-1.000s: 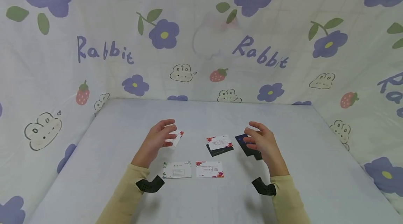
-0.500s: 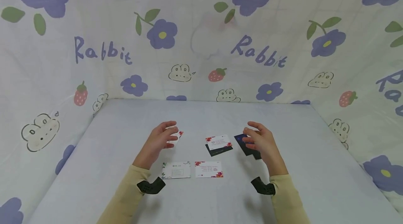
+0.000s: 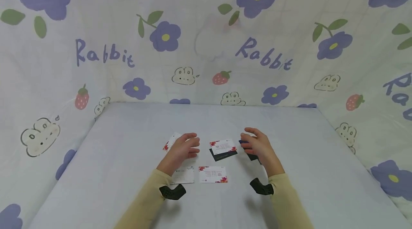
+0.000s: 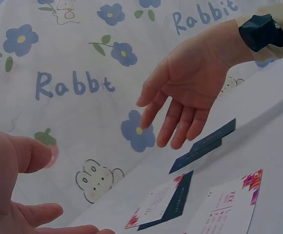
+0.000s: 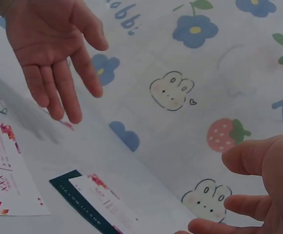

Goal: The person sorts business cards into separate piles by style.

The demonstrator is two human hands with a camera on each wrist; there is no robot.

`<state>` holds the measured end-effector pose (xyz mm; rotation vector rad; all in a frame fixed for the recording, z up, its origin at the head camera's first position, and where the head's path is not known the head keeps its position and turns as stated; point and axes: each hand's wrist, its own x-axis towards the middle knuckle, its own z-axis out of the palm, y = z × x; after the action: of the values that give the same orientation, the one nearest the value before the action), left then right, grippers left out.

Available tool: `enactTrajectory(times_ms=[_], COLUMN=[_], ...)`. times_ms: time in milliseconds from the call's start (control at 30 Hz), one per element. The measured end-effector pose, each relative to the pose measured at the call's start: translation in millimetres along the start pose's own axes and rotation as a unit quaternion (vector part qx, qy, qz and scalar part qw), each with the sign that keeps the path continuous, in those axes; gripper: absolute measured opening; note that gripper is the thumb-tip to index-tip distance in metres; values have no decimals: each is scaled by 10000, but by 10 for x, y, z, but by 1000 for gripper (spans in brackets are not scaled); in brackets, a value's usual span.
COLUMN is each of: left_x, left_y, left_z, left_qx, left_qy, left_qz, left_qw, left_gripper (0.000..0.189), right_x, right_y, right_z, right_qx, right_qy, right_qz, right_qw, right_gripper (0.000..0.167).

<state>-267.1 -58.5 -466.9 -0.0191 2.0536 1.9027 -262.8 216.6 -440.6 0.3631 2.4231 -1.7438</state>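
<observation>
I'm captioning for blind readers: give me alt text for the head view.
A person's empty left hand and empty right hand hover over a white table bearing white rectangular cards with printed corners and dark rectangular cards. Behind hangs a white backdrop printed with purple flowers.

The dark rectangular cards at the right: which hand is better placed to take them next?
Probably the right hand: it hovers nearest the dark rectangular cards, relaxed and holding nothing. The left hand is free too, but farther, beyond the overlapping white-and-dark card pair.

Smooth, matt-looking paper cards (image 3: pixel 213 174)
</observation>
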Motion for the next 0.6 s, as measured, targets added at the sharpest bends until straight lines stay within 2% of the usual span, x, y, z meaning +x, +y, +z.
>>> enactTrajectory(times_ms=[167, 267, 433, 600], left_x=[130, 154, 160, 175], left_y=[-87, -106, -119, -103], left_z=[181, 254, 335, 373], left_qx=[-350, -623, -972, -1133], left_qy=[-377, -481, -559, -545], left_qz=[-394, -550, -539, -516], left_qw=[9979, 9954, 9922, 9907], left_gripper=[66, 70, 72, 72], right_x=[167, 236, 309, 333], right_y=[29, 55, 103, 112], right_z=[116, 186, 245, 246], right_qx=[-434, -626, -603, -491], right_qy=[-275, -234, -75, -207], right_qz=[162, 303, 402, 296], right_qw=[9985, 9973, 9973, 9981], right_gripper=[60, 60, 58, 59])
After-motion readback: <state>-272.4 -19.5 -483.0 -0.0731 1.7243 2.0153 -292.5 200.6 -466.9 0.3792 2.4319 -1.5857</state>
